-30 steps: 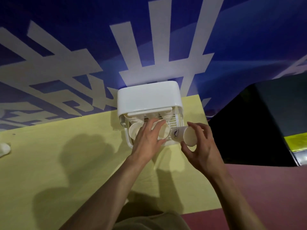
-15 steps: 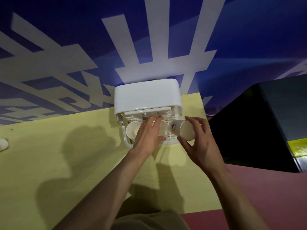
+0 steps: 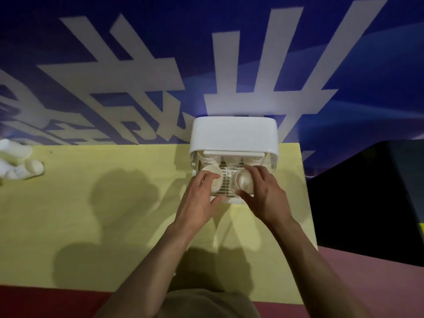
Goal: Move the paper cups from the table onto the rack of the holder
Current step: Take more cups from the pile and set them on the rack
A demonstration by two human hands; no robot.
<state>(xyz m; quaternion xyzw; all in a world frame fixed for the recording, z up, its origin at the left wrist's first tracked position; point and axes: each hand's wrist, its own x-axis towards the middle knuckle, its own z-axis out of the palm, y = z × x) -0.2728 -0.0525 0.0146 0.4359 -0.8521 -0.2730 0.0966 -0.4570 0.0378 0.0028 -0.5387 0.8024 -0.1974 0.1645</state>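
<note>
1. A loose heap of white paper cups (image 3: pixel 19 162) is seen far to the left of the white plastic cup holder (image 3: pixel 234 134), lying on its side on the pale yellow table (image 3: pixel 114 180) at the left edge of the view.
2. The holder, a box with a rounded white hood, is set at the table's far edge against a blue wall with large white characters (image 3: pixel 252 65).
3. The slatted white rack (image 3: pixel 227 180) is drawn out from under the holder's hood toward the person, and further cups are dimly seen behind it, under the hood.
4. An upright white paper cup with its mouth up (image 3: pixel 212 174) stands on the left part of the rack; it is gripped by the left hand (image 3: pixel 202 200), whose fingers are curled over its rim and thumb placed at its near side.
5. A second white paper cup, bottom up (image 3: pixel 245 181), sits on the right part of the rack; it is held by the right hand (image 3: pixel 263 198), with fingers bent over its far side and the thumb against its near side.
6. A dark surface (image 3: pixel 367 191) lies to the right of the holder, beyond the table's edge.
</note>
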